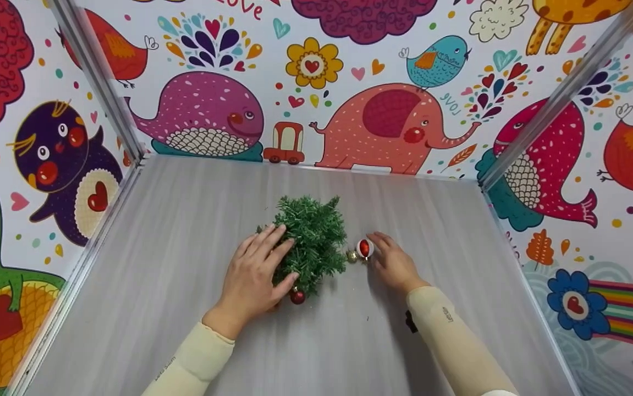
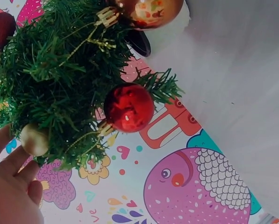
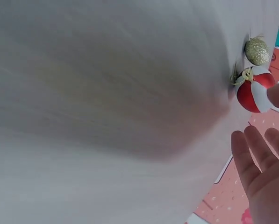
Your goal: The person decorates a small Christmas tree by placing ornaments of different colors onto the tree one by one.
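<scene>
A small green artificial Christmas tree (image 1: 313, 236) stands mid-table. My left hand (image 1: 256, 275) rests against its left side, fingers spread over the branches. Up close in the left wrist view, a shiny red bauble (image 2: 130, 108), a larger gold bauble (image 2: 153, 11), a pale gold bauble (image 2: 35, 140) and a dark red glittery bauble (image 2: 2, 30) hang on the branches. To the right of the tree, a red-and-white bauble (image 1: 365, 248) lies on the table beside a glittery gold bauble (image 3: 257, 51). My right hand (image 1: 396, 267) is at the red-and-white bauble, thumb overlapping its edge, other fingers extended.
The grey wood-grain table (image 1: 184, 341) is bounded by walls printed with cartoon animals, including a pink elephant (image 1: 371, 132). Metal corner posts (image 1: 104, 82) rise at the back. A small black object (image 1: 411, 322) shows beside the right forearm.
</scene>
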Demonstrator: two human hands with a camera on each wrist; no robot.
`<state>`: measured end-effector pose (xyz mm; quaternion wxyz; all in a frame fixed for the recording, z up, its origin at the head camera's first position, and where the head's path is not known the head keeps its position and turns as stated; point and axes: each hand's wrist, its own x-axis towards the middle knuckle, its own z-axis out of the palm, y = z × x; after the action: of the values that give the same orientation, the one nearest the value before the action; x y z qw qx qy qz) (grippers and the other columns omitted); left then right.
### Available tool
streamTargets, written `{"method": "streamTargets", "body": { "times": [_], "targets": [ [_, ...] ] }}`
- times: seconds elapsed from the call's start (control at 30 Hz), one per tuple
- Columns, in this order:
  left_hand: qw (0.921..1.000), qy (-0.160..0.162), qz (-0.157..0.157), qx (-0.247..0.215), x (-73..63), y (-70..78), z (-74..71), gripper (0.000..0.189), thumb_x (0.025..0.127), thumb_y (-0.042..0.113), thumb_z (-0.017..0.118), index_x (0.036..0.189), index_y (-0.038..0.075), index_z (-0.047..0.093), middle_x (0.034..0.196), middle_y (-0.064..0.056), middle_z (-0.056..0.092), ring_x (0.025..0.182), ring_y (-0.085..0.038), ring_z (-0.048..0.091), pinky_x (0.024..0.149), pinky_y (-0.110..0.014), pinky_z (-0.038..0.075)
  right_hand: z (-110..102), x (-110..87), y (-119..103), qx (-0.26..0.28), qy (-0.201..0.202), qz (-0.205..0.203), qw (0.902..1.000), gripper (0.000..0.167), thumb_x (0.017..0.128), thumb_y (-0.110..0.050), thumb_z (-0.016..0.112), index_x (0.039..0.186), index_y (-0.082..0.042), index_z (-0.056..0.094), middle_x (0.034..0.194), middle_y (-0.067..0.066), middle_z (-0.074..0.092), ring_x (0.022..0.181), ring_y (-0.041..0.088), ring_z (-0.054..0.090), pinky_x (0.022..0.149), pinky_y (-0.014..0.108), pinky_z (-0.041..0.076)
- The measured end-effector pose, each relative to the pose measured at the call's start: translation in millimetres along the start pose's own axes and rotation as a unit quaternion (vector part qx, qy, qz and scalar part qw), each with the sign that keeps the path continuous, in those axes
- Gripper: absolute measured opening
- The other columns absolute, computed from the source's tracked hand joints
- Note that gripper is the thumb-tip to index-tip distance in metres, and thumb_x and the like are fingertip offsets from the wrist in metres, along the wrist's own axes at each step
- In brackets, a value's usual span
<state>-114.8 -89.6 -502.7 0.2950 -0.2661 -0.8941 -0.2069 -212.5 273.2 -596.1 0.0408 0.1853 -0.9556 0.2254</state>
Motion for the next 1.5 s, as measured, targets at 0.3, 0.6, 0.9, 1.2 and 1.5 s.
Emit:
{"method": "streamTargets", "body": {
  "times": [0.3, 0.6, 0.9, 1.2, 1.5],
  "targets": [
    [1.0000, -0.005, -0.001, 0.001, -0.6, 0.4, 0.4, 0.059, 0.088, 0.044, 0.071, 0.137, 0.012, 0.060, 0.150, -0.010, 0.047, 0.141, -0.027, 0.038, 0.113, -0.047, 0.029, 6, 3.1, 1, -0.028, -0.003, -0.011, 0.9995, 0.063, 0.087, -0.003, 0.066, 0.148, -0.011, 0.049, 0.151, 0.011, 0.044, 0.128, 0.036, 0.051, 0.097, 0.051, 0.047],
    [0.9999, -0.011, -0.005, 0.002, 0.5, 0.1, 0.0, 0.059, 0.089, 0.045, 0.070, 0.137, 0.012, 0.060, 0.151, -0.009, 0.046, 0.142, -0.026, 0.036, 0.114, -0.046, 0.028, 10, 6.8, 8, -0.038, -0.010, -0.024, 0.9989, 0.062, 0.088, -0.004, 0.067, 0.147, -0.011, 0.050, 0.150, 0.012, 0.045, 0.127, 0.035, 0.052, 0.097, 0.051, 0.048],
    [0.9999, -0.012, -0.006, 0.003, 1.0, 0.0, -1.3, 0.059, 0.089, 0.044, 0.070, 0.137, 0.013, 0.060, 0.150, -0.010, 0.047, 0.142, -0.026, 0.037, 0.113, -0.046, 0.028, 11, 13.3, 7, -0.053, -0.038, -0.071, 0.9953, 0.064, 0.087, 0.005, 0.064, 0.147, -0.014, 0.051, 0.152, 0.012, 0.043, 0.117, 0.037, 0.059, 0.087, 0.050, 0.053],
    [1.0000, -0.005, -0.004, -0.001, 1.2, -0.9, -1.0, 0.059, 0.088, 0.043, 0.071, 0.137, 0.013, 0.061, 0.149, -0.010, 0.048, 0.141, -0.027, 0.038, 0.113, -0.046, 0.029, 12, 14.5, 11, -0.052, -0.014, -0.093, 0.9941, 0.057, 0.087, 0.005, 0.067, 0.141, -0.012, 0.058, 0.141, 0.012, 0.054, 0.116, 0.035, 0.060, 0.088, 0.050, 0.053],
    [0.9999, -0.002, 0.008, 0.010, 3.0, -5.5, -3.7, 0.054, 0.086, 0.037, 0.072, 0.134, 0.012, 0.063, 0.149, -0.010, 0.048, 0.140, -0.027, 0.040, 0.112, -0.047, 0.031, 15, 13.6, 15, -0.028, -0.008, -0.065, 0.9974, 0.056, 0.088, 0.002, 0.069, 0.141, -0.012, 0.057, 0.138, 0.010, 0.056, 0.111, 0.033, 0.063, 0.091, 0.048, 0.052]
  ]
}}
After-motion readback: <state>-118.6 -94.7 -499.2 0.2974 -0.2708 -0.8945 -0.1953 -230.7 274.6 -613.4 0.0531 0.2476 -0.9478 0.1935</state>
